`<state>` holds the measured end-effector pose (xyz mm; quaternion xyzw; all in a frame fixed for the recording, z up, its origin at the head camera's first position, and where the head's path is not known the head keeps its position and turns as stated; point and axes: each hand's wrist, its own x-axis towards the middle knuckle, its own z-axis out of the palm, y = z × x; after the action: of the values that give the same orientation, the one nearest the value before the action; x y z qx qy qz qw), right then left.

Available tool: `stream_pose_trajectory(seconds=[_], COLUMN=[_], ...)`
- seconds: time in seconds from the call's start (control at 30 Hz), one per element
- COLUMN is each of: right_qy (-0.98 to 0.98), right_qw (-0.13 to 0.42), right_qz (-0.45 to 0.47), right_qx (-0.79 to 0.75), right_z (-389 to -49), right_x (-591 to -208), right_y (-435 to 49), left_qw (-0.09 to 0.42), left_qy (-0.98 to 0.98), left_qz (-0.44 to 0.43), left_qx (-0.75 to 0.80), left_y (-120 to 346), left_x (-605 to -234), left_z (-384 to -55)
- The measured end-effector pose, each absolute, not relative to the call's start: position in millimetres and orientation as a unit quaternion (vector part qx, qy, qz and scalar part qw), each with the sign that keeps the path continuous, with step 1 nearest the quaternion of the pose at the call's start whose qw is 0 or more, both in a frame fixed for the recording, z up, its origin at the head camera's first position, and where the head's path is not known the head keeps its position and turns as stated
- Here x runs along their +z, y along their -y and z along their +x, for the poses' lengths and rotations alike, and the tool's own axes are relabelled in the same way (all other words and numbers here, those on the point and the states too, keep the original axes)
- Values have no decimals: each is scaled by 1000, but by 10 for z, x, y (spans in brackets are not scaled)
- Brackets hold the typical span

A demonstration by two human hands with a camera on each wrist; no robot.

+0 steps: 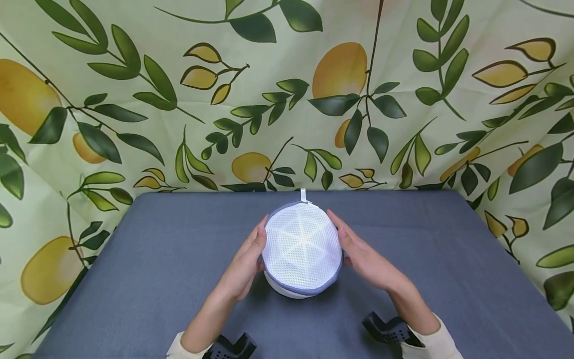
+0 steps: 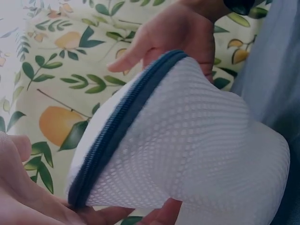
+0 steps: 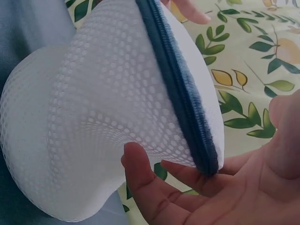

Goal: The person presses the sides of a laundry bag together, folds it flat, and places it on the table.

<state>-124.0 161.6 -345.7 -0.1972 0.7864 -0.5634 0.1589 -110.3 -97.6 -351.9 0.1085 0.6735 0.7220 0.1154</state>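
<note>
A round white mesh laundry bag (image 1: 302, 247) with a blue rim is held between both hands over the middle of the table, its flat lid facing up toward the head camera. My left hand (image 1: 244, 257) grips its left side, and my right hand (image 1: 365, 257) grips the right side opposite. Seen from the right wrist, bent fingertips (image 3: 136, 154) press into the soft mesh below the blue zipper band (image 3: 176, 89). The left wrist view shows the mesh wall (image 2: 197, 126) dented and bulging at its lower end. A white loop (image 1: 303, 194) sticks up from the far rim.
A table with a dark blue-grey cover (image 1: 179, 249) spreads around the bag. Behind it and at both sides hangs a curtain (image 1: 269, 114) printed with leaves and yellow fruit. Black wrist devices (image 1: 230, 346) sit near the light sleeves (image 1: 432, 344).
</note>
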Motion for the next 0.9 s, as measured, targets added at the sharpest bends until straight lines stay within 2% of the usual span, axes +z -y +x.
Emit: stream_pose_trajectory(seconds=[0.13, 0.3, 0.67, 0.9], right_qy=[-795, -796, -698, -660], right_qw=[147, 158, 232, 244], right_qz=[-192, -169, -178, -188], right_qx=[-557, -560, -654, -685], right_z=[-1217, -1194, -1242, -1261], right_x=[-3448, -3421, -3479, -3518], right_y=[-1644, -1649, -1654, -1628], left_qw=[114, 111, 162, 173], left_qy=[-686, -692, -633, -604], left_qz=[78, 35, 80, 81], left_qx=[714, 712, 753, 774], left_y=[984, 997, 981, 983], left_x=[-3502, -3447, -3414, -3437], left_z=[-1085, -1049, -1033, -1040])
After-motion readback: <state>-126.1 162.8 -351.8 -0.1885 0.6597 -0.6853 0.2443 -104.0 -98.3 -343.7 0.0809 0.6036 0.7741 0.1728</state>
